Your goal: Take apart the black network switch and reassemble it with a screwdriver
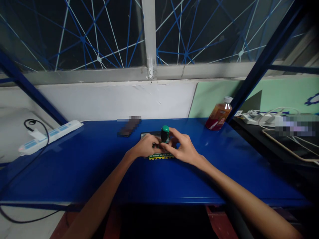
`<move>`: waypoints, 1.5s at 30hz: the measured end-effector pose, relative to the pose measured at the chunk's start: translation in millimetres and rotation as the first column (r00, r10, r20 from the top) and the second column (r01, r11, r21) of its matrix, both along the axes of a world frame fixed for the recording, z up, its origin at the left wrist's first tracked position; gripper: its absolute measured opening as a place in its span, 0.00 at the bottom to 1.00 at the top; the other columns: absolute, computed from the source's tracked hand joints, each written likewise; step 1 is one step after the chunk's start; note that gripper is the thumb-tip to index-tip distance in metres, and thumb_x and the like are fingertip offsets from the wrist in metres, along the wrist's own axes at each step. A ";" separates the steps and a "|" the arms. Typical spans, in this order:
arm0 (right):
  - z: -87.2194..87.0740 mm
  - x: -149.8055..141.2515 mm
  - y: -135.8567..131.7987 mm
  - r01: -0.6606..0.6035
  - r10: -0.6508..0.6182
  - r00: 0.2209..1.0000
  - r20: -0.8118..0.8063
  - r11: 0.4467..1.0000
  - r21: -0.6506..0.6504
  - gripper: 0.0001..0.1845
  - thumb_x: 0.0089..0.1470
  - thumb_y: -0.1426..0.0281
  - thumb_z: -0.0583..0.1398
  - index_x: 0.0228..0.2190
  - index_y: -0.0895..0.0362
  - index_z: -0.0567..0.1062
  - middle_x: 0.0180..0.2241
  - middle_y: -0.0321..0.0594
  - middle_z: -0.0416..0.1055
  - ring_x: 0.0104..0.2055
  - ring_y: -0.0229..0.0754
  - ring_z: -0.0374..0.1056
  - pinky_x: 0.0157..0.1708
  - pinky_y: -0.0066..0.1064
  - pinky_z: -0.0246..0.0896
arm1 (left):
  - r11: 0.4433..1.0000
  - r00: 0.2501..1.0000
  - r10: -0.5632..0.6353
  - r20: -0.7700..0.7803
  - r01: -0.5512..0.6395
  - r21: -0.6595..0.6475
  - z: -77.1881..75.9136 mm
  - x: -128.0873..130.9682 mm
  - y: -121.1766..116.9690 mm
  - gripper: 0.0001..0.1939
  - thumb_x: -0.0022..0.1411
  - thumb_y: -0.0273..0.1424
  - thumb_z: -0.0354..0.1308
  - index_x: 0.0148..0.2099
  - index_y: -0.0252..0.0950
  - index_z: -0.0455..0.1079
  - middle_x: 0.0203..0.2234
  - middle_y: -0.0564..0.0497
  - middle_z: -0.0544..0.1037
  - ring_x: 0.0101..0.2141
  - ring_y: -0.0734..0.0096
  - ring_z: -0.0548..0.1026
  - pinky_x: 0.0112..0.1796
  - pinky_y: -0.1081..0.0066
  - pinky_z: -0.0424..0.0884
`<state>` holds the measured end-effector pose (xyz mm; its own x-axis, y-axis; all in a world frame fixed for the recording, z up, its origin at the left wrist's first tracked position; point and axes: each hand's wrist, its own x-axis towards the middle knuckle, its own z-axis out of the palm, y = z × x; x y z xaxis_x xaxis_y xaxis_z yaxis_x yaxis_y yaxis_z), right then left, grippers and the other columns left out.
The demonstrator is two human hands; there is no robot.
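Note:
A screwdriver with a black and green handle (164, 133) stands upright over a small green and yellow circuit board (159, 156) on the blue table (99, 166). My right hand (183, 147) is closed round the handle from the right. Pressed against the board from the left, my left hand (146, 146) has its fingers curled at the base of the screwdriver. A dark flat case (149, 135) lies just behind the hands, mostly hidden by them.
A dark phone (128, 129) lies behind the hands. An orange-liquid bottle (219, 114) stands at the back right. A white power strip (50, 136) with a black cable sits at the left. Blue frame posts flank the table; a cluttered desk (286, 132) lies right.

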<state>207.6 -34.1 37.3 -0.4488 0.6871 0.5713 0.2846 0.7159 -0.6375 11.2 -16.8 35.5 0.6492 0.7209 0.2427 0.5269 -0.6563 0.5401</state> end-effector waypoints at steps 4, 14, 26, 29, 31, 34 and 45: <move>-0.9 0.3 0.6 0.056 -0.058 0.997 0.043 0.998 0.036 0.28 0.53 0.63 0.59 0.53 0.59 0.63 0.30 0.37 0.72 0.22 0.35 0.68 0.24 0.29 0.64 | 1.000 1.000 0.001 -0.015 0.000 0.030 -1.2 -0.8 1.6 0.19 0.57 0.37 0.59 0.20 0.31 0.68 0.18 0.53 0.68 0.22 0.76 0.64 0.25 0.74 0.57; -2.7 1.4 1.3 0.005 -0.005 1.000 0.029 1.000 -0.009 0.27 0.55 0.67 0.56 0.55 0.58 0.60 0.29 0.35 0.72 0.23 0.36 0.70 0.24 0.29 0.65 | 0.999 0.998 -0.052 -0.018 0.052 0.012 -2.7 0.0 0.4 0.15 0.60 0.35 0.57 0.25 0.32 0.73 0.21 0.52 0.72 0.23 0.76 0.66 0.26 0.75 0.60; -5.2 -2.0 0.9 0.096 -0.097 0.995 0.036 0.995 0.027 0.25 0.52 0.61 0.61 0.50 0.58 0.66 0.26 0.34 0.70 0.21 0.35 0.66 0.23 0.30 0.62 | 0.999 0.999 -0.027 0.019 0.027 0.017 -4.0 -3.3 4.5 0.16 0.57 0.35 0.60 0.21 0.32 0.69 0.18 0.53 0.68 0.22 0.77 0.64 0.24 0.74 0.57; -4.2 -1.4 0.7 0.093 -0.094 0.995 0.035 0.995 0.030 0.25 0.53 0.61 0.61 0.50 0.58 0.66 0.30 0.37 0.72 0.22 0.34 0.66 0.24 0.30 0.63 | 0.999 0.999 -0.039 0.024 0.039 -0.004 -4.3 -3.8 4.6 0.15 0.57 0.36 0.60 0.23 0.31 0.71 0.20 0.53 0.70 0.23 0.76 0.66 0.25 0.74 0.58; -3.5 -1.0 0.8 0.073 -0.073 0.997 0.020 0.997 0.031 0.23 0.54 0.63 0.59 0.50 0.57 0.65 0.34 0.39 0.72 0.23 0.34 0.67 0.25 0.30 0.64 | 0.999 0.999 -0.036 0.018 0.036 -0.014 -3.6 -4.0 4.2 0.14 0.58 0.36 0.60 0.24 0.32 0.73 0.21 0.52 0.70 0.23 0.76 0.66 0.25 0.74 0.59; -3.9 -0.8 1.3 0.035 -0.035 0.999 -0.012 0.999 0.027 0.22 0.55 0.65 0.58 0.51 0.56 0.64 0.36 0.39 0.72 0.24 0.34 0.69 0.26 0.30 0.66 | 0.999 0.999 -0.032 0.011 0.032 -0.015 -2.6 -3.7 3.1 0.13 0.58 0.35 0.59 0.25 0.32 0.74 0.20 0.52 0.70 0.22 0.77 0.64 0.25 0.74 0.59; -0.8 -2.6 -0.4 0.024 -0.025 1.000 0.018 0.998 0.051 0.12 0.54 0.66 0.58 0.40 0.58 0.70 0.31 0.38 0.69 0.23 0.34 0.65 0.25 0.30 0.62 | 0.998 0.999 -0.042 -0.018 0.041 -0.040 -3.9 -3.7 3.5 0.14 0.57 0.31 0.58 0.21 0.31 0.68 0.18 0.55 0.67 0.20 0.80 0.61 0.23 0.75 0.56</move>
<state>204.9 -34.5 36.4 -0.4429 0.6685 0.5975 0.3138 0.7398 -0.5952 7.5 -13.3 31.6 0.6827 0.7022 0.2018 0.5105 -0.6561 0.5559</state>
